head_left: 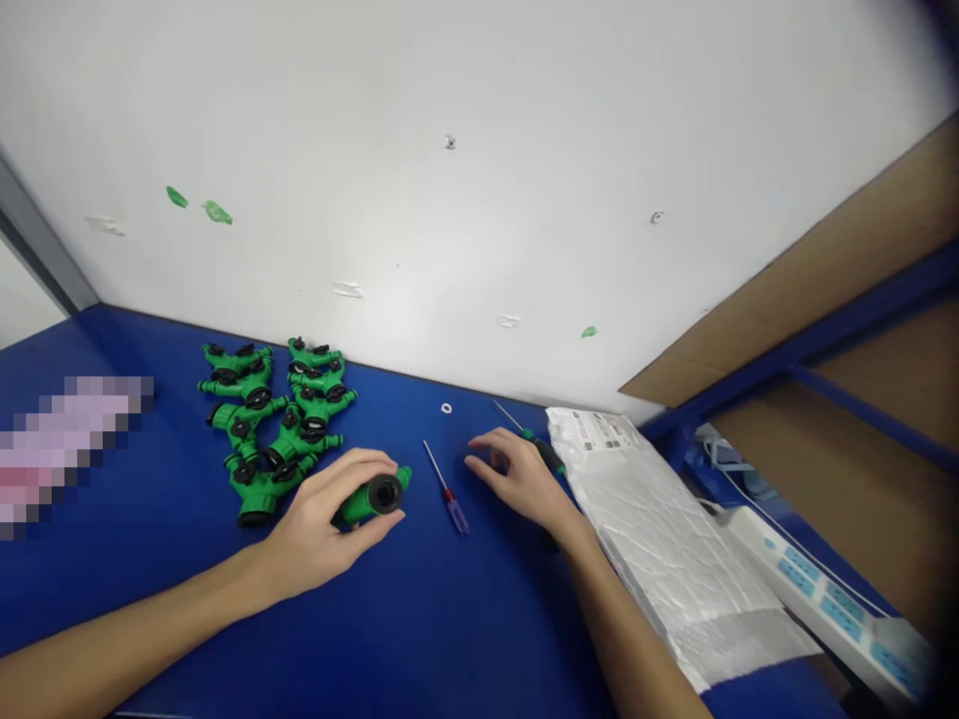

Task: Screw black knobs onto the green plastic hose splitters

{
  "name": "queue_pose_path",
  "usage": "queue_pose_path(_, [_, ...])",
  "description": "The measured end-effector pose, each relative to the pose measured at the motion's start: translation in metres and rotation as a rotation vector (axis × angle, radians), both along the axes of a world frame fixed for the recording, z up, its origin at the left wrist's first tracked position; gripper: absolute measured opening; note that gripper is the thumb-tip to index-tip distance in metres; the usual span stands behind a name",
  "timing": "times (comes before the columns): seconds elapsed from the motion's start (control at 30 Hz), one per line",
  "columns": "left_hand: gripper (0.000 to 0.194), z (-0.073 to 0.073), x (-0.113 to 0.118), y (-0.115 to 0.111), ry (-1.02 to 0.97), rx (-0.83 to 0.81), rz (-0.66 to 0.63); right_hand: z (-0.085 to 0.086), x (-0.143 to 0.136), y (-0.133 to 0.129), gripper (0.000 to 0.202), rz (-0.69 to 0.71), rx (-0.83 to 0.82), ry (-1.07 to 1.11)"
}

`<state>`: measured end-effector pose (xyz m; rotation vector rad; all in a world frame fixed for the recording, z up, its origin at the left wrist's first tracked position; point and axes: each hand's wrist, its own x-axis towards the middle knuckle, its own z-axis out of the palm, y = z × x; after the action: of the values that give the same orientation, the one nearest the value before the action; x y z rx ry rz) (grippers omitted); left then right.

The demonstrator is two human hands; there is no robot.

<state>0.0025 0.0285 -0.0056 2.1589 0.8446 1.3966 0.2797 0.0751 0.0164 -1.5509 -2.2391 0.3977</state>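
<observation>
My left hand is wrapped round a green hose splitter, its dark round opening turned up toward me. Much of that splitter is hidden by the fingers. Thumb and fingers apart, my right hand hovers with nothing visible in it. Partly behind it lies a screwdriver with a green and black handle. A second screwdriver with a clear purple handle rests on the blue table between my hands. Farther back sits a small white ring.
Several green hose splitters with black knobs lie in two rough columns at left. On the right are a silvery padded mailer and a white power strip. A white wall closes off the back.
</observation>
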Motion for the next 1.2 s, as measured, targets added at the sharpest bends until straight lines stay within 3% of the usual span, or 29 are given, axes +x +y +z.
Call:
queue_pose_path(0.17, [0.028, -0.003, -0.001, 0.000, 0.007, 0.024, -0.017, 0.001, -0.023, 0.054, 0.028, 0.001, 0.016, -0.030])
queue_pose_path(0.27, [0.027, -0.003, 0.000, 0.001, -0.006, 0.032, -0.013, -0.001, -0.030, 0.084, 0.021, 0.034, -0.024, -0.034])
queue_pose_path(0.33, [0.027, -0.003, 0.000, 0.002, -0.016, 0.030, -0.020, -0.001, -0.030, 0.091, 0.016, 0.047, -0.029, -0.017])
queue_pose_path(0.43, [0.025, -0.001, 0.000, 0.002, -0.018, 0.017, -0.035, 0.001, -0.030, 0.078, 0.017, 0.053, -0.017, 0.053])
queue_pose_path(0.57, [0.022, -0.001, -0.001, 0.003, -0.002, 0.002, -0.012, 0.010, -0.045, 0.028, 0.028, 0.074, -0.065, 0.215])
queue_pose_path(0.67, [0.023, -0.002, -0.001, 0.003, 0.026, -0.003, 0.017, 0.018, -0.067, -0.010, 0.023, 0.190, -0.225, 0.602])
queue_pose_path(0.73, [0.025, -0.002, -0.001, 0.001, 0.044, 0.004, 0.026, 0.023, -0.080, -0.026, 0.017, 0.229, -0.235, 0.751])
queue_pose_path(0.9, [0.024, 0.000, 0.001, -0.002, 0.066, 0.043, 0.041, 0.031, -0.087, -0.038, 0.012, 0.231, -0.223, 0.869])
queue_pose_path(1.0, [0.026, -0.002, 0.001, -0.001, 0.101, 0.069, 0.051, 0.034, -0.087, -0.040, 0.014, 0.248, -0.265, 0.813])
queue_pose_path(1.2, [0.025, -0.008, 0.000, -0.002, 0.153, 0.125, 0.050, 0.019, -0.094, -0.042, 0.017, 0.242, -0.432, 0.835])
